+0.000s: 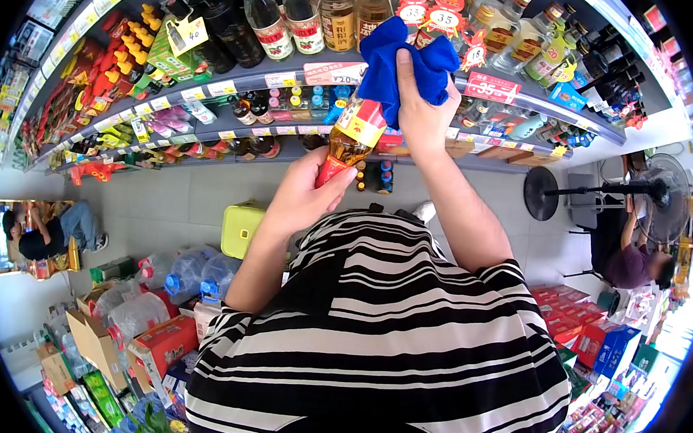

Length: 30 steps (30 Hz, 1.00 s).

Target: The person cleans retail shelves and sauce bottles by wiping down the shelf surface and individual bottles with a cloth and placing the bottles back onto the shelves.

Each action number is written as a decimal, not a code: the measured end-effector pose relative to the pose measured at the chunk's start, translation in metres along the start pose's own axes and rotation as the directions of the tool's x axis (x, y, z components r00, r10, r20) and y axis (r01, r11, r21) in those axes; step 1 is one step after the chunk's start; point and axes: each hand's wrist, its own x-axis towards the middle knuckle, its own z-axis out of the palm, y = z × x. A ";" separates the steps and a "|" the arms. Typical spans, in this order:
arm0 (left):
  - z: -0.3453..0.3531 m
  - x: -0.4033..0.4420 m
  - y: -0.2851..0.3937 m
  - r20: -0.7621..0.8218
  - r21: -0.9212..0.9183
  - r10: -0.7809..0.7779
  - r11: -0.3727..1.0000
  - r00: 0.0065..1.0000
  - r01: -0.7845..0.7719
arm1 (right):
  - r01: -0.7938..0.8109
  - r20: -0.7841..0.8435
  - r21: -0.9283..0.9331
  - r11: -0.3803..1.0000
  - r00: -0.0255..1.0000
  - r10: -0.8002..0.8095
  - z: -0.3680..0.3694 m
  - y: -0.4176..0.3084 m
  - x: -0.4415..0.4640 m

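Observation:
In the head view, my left hand (313, 191) is wrapped around the red-labelled lower end of a glass bottle (353, 141) with amber liquid and a yellow label. The bottle is held tilted in front of the shelves. My right hand (426, 114) grips a bunched blue cloth (407, 65), which covers the bottle's far end, so that end is hidden. Just beyond the cloth, on the upper shelf, stand clear liquor bottles (336, 17) and red-and-white price tags (444, 20).
Curved shelf rows (211, 89) hold several bottles, packets and price labels. A yellow-green plastic stool (242, 230) stands on the grey floor (174, 182). Large water jugs (192, 274) and cartons are behind at left, red boxes (563, 309) at right. A standing fan (657, 192) and two people are farther off.

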 end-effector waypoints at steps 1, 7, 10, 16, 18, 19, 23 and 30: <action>0.003 0.001 -0.002 0.005 -0.033 0.010 0.999 1.000 -0.010 | 0.047 -0.028 0.012 0.999 0.998 -0.047 0.001 -0.001 0.000; 0.008 0.003 -0.009 0.052 -0.125 -0.017 0.992 0.999 0.023 | -0.121 0.233 -0.122 0.985 0.961 0.147 -0.006 -0.001 0.004; 0.010 0.004 -0.012 0.041 -0.094 -0.036 0.995 0.998 0.040 | 0.085 0.369 -0.381 0.921 0.927 0.067 -0.015 0.012 0.012; 0.001 0.002 -0.009 0.010 0.160 -0.005 0.987 1.000 0.003 | 0.127 0.557 -0.558 0.820 0.790 0.257 -0.024 0.001 0.030; 0.001 0.004 -0.025 -0.025 0.331 0.060 0.942 0.998 -0.048 | 0.342 0.574 -0.661 0.668 0.803 0.157 -0.022 0.003 0.031; 0.002 0.004 -0.032 -0.039 0.414 0.094 0.908 0.995 -0.070 | 0.437 0.590 -0.697 0.569 0.801 0.107 -0.021 0.004 0.031; 0.011 0.004 -0.034 -0.099 0.160 0.032 0.987 0.995 -0.016 | 0.333 0.367 -0.799 0.500 0.930 -0.033 -0.019 0.021 0.023; 0.017 0.009 -0.033 -0.026 -0.215 -0.059 0.975 0.998 0.052 | -0.635 0.265 0.329 0.699 0.773 0.576 -0.014 0.057 -0.009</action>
